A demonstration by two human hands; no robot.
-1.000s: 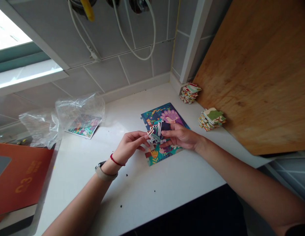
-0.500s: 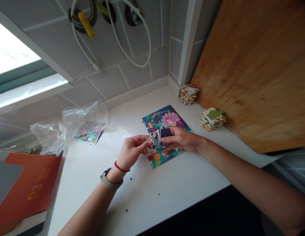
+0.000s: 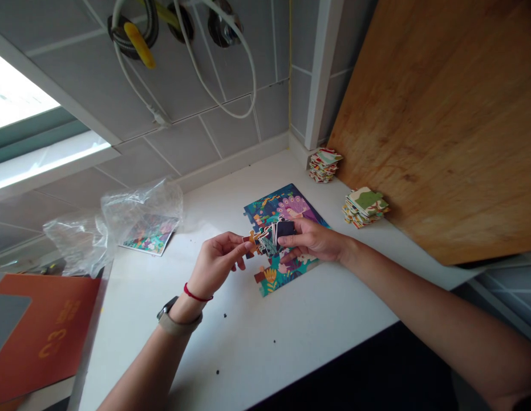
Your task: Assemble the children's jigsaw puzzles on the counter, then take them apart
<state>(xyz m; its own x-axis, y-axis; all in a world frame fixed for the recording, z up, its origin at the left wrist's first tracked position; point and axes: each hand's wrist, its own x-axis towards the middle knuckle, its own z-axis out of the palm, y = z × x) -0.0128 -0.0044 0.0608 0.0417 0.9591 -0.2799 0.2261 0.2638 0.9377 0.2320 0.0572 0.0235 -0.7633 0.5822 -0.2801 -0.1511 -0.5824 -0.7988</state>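
My right hand [image 3: 314,241] is closed round a fanned stack of puzzle pieces [image 3: 274,235], a dark piece on its near side. To its left, my left hand [image 3: 225,254] pinches a brown and orange puzzle piece [image 3: 250,245] at the stack's left end. Whether that piece is fully free of the stack I cannot tell. Both hands are just above a partly joined jigsaw puzzle [image 3: 286,274] with a purple peacock and teal plants. The puzzle's left edge shows open tabs, and the hands hide its middle.
Two piles of puzzle pieces, one at the back [image 3: 324,165] and one nearer [image 3: 365,206], stand by a wooden board [image 3: 436,125]. Clear plastic bags [image 3: 141,205] partly cover a picture card [image 3: 149,235] at left. An orange box [image 3: 55,319] lies beyond the white table [image 3: 239,354].
My left hand has moved left, drawing a brown and orange piece out to the side of the stack. My right hand keeps its hold. The view has shifted slightly.
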